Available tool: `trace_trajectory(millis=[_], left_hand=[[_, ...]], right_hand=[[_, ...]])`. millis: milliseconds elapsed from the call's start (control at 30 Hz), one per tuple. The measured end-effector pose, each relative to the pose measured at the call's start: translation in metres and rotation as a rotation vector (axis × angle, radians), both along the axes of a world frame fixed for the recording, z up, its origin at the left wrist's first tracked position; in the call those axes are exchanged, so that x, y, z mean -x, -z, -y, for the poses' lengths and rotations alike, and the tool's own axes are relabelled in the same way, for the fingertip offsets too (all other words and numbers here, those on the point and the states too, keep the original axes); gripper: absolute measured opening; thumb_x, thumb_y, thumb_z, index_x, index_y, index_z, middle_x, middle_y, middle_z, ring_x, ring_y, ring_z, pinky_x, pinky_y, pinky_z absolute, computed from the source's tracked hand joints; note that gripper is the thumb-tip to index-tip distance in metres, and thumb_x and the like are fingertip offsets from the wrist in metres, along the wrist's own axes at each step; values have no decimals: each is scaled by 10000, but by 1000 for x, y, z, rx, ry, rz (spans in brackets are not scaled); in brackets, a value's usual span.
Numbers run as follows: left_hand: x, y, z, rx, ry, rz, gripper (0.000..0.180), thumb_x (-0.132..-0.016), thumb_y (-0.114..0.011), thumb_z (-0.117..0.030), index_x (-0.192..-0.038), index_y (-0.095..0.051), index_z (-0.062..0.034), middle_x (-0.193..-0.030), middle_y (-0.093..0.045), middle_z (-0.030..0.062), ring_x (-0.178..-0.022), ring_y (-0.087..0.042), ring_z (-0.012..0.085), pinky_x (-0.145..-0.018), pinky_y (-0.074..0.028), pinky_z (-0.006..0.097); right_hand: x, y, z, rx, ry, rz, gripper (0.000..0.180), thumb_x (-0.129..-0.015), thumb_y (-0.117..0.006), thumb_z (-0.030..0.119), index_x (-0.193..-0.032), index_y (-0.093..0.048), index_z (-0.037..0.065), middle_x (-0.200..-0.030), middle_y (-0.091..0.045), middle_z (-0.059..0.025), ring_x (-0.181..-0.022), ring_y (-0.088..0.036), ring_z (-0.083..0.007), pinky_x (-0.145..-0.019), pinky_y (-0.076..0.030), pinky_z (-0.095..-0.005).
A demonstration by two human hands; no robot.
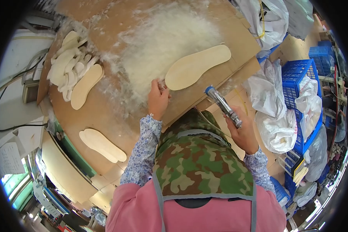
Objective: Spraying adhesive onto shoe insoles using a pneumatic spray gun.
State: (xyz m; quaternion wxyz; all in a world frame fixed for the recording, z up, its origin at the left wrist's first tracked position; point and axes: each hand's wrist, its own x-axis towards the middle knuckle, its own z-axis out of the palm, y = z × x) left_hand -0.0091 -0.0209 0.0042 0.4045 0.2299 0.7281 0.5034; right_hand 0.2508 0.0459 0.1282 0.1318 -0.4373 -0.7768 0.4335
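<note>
A cream, shoe-shaped insole lies at the front edge of the cardboard-covered table, its narrower end toward my left hand. The fingers of that hand are drawn together right beside this end; a whitish bit shows at their tips, too small to name. Wrapped in my right hand is a shiny silver tube-shaped tool with a blue end. The tool points up and left, off the table's front edge and apart from the insole. Loose white fluff is spread behind the insole.
A heap of pale insoles lies at the left, with a tan insole beside it. Two stacked insoles lie nearer. Blue crates and white plastic bags stand at the right. A black cable hangs at far left.
</note>
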Motion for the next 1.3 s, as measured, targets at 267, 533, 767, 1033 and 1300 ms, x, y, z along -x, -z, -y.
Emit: trace_trajectory(millis=[267, 533, 767, 1033, 1300], left_hand=[[3, 7, 3, 16, 27, 32, 313, -836, -486, -18, -1147, -453, -29, -877, -560, 76, -606, -570, 124, -498, -466, 253], [0, 10, 2, 22, -15, 49, 314, -832, -483, -10, -1145, -453, -22, -899, -558, 84, -617, -572, 119, -497, -471, 242], [-9, 3, -4, 18, -41, 25, 336, -835, -487, 5, -1162, -409, 17, -932, -525, 95, -622, -553, 110, -485, -452, 213], [-16, 13, -10, 5, -112, -35, 332, -806, -517, -5, -1126, -433, 18, -856, -553, 93, -606, -572, 132, -483, -467, 247], [-18, 15, -7, 17, -102, -253, 341, -799, -489, 0, -1133, -427, 8, -955, -578, 137, -754, -593, 176, -648, -515, 292]], right_hand=[[7, -5, 15, 20, -128, -1, 229, -825, -599, 12, -1045, -539, 5, -839, -610, -141, -741, -606, -251, -663, -458, -300], [0, -5, 9, -1, -100, -23, 210, -842, -571, 14, -1050, -545, 17, -837, -616, -121, -756, -614, -251, -669, -461, -303], [-11, -5, -12, 4, -11, -36, 362, -758, -578, -49, -1112, -520, 4, -923, -594, -183, -811, -598, -330, -703, -468, -350], [-34, -2, -10, 68, -43, -10, 404, -717, -584, -66, -1109, -514, 0, -925, -586, -190, -826, -594, -338, -715, -468, -361], [-40, -9, -10, 99, -102, -54, 406, -718, -617, -48, -1112, -525, -6, -955, -597, -182, -871, -595, -327, -761, -465, -371]])
